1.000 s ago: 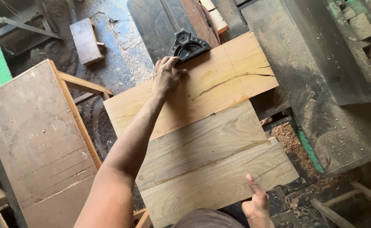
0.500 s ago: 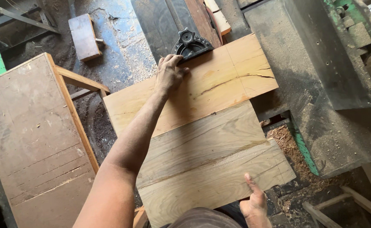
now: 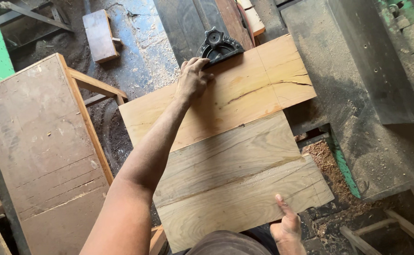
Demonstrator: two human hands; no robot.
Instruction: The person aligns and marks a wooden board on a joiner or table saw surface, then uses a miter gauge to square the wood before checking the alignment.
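The left hand (image 3: 192, 80) lies flat and open on the far edge of the glued-up wooden panel (image 3: 225, 151) (beside a black gauge (image 3: 218, 45)), the right hand (image 3: 287, 226) gripping the panel's near edge over the saw table (image 3: 381, 141).

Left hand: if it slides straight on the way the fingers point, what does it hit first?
The left hand lies flat on the upper wooden board, fingers pointing toward its far edge. First in line looks like the black cast-metal gauge butted against that edge, apparently almost touching the fingertips.
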